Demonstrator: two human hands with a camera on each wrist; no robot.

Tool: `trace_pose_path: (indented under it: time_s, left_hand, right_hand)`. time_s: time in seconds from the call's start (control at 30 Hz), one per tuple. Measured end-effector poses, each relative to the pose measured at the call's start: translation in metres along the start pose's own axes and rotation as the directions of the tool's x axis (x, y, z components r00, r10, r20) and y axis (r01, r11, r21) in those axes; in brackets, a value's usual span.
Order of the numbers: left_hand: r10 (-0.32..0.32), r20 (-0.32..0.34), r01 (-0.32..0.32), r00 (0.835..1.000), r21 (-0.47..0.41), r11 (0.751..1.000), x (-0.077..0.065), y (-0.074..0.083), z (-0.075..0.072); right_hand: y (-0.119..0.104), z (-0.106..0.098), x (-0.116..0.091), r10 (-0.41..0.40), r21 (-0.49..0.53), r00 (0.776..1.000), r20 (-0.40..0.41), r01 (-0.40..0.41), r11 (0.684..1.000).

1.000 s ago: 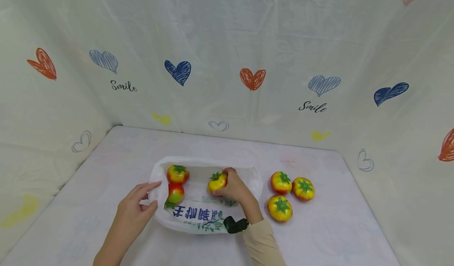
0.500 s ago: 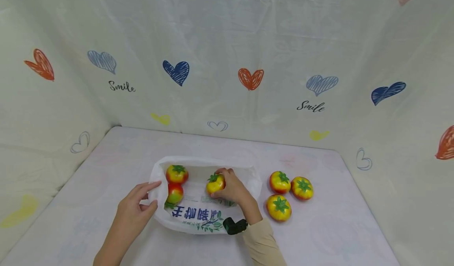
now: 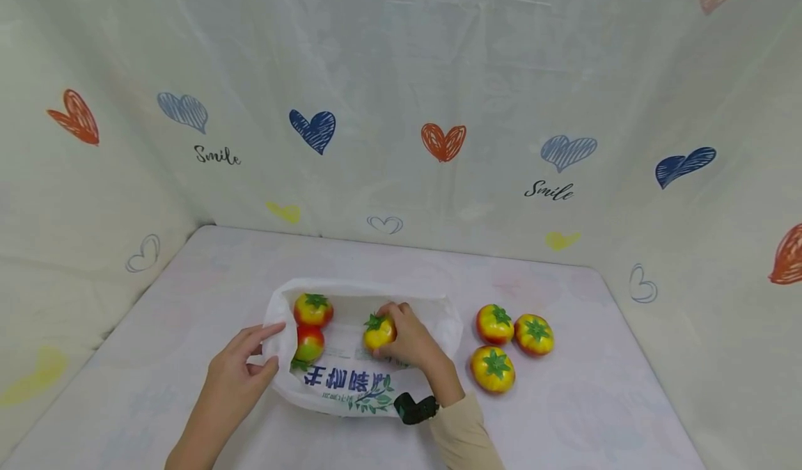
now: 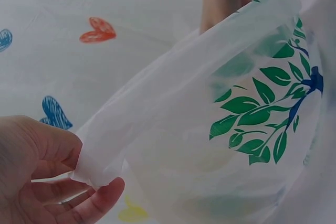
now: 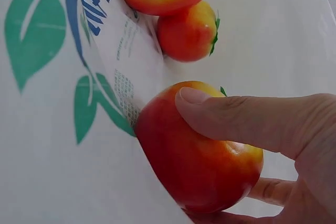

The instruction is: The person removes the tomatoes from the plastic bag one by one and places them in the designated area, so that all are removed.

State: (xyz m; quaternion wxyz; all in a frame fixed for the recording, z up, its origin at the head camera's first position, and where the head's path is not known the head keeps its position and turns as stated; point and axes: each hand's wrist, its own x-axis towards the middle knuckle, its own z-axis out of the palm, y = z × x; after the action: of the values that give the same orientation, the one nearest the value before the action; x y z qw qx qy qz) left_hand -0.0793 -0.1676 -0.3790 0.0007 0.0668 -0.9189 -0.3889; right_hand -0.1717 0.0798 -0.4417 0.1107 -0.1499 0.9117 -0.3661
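Note:
A white plastic bag (image 3: pixel 370 287) with blue lettering and green leaves lies with its mouth spread on the table. My left hand (image 3: pixel 241 372) pinches the bag's left rim between thumb and fingers, as the left wrist view also shows. Inside the bag, my right hand (image 3: pixel 413 341) grips a red-and-yellow tomato (image 5: pixel 194 150), thumb on its near side and fingers round the far side. Two more tomatoes sit at the bag's left end, an upper one (image 3: pixel 313 310) and a lower one (image 3: pixel 310 345) that touch or nearly touch.
Three tomatoes lie on the table right of the bag: one at the back (image 3: pixel 495 324), one farther right (image 3: pixel 534 335) and one in front (image 3: pixel 492 370). A black wrist device (image 3: pixel 415 409) is on the right wrist. A curtain with printed hearts (image 3: pixel 443 142) hangs behind the table.
My right hand, still holding the tomato, has shifted slightly left and down inside the bag. The left hand keeps its hold on the rim.

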Motion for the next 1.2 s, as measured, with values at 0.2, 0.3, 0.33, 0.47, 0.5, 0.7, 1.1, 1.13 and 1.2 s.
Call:
trace_pose_path:
  time_s: [0.2,0.3,0.33,0.47,0.5,0.7,1.1,1.13,1.2]
  left_hand:
    - [0.001,-0.005,-0.001,1.000,0.000,1.000,-0.001,0.000,0.000]
    - [-0.006,-0.003,0.006,1.000,-0.002,1.000,-0.001,0.000,0.000]
    - [-0.008,-0.002,0.008,1.000,-0.003,1.000,-0.001,0.000,0.000]
    - [-0.011,-0.001,0.011,1.000,-0.005,1.000,-0.001,-0.001,0.000]
    - [-0.013,0.001,0.013,1.000,-0.005,1.000,-0.001,-0.001,0.000]
    - [-0.014,0.005,0.014,1.000,-0.005,1.000,-0.001,-0.001,0.001]
    - [-0.012,0.007,0.012,1.000,-0.006,1.000,-0.001,-0.001,0.001]
    - [-0.012,0.007,0.012,1.000,-0.006,1.000,-0.001,-0.001,0.001]
    - [-0.012,0.006,0.013,1.000,-0.004,1.000,-0.001,-0.002,0.001]
  right_hand:
    - [-0.005,-0.003,-0.006,-0.029,0.023,1.000,-0.002,0.029,0.999]
    - [-0.009,-0.007,-0.011,-0.060,0.040,0.998,-0.006,0.060,0.997]
    - [-0.011,-0.008,-0.013,-0.071,0.045,0.997,-0.006,0.071,0.996]
    - [-0.016,-0.012,-0.023,-0.107,0.057,0.994,-0.014,0.107,0.993]
    - [-0.018,-0.013,-0.026,-0.109,0.070,0.994,-0.012,0.110,0.991]
    - [-0.022,-0.020,-0.041,-0.115,0.141,0.993,-0.016,0.116,0.983]
    - [-0.023,-0.034,-0.071,-0.120,0.195,0.987,-0.106,0.139,0.971]
    - [-0.022,-0.034,-0.073,-0.119,0.200,0.986,-0.115,0.141,0.970]
    - [-0.022,-0.035,-0.077,-0.109,0.207,0.986,-0.128,0.134,0.969]
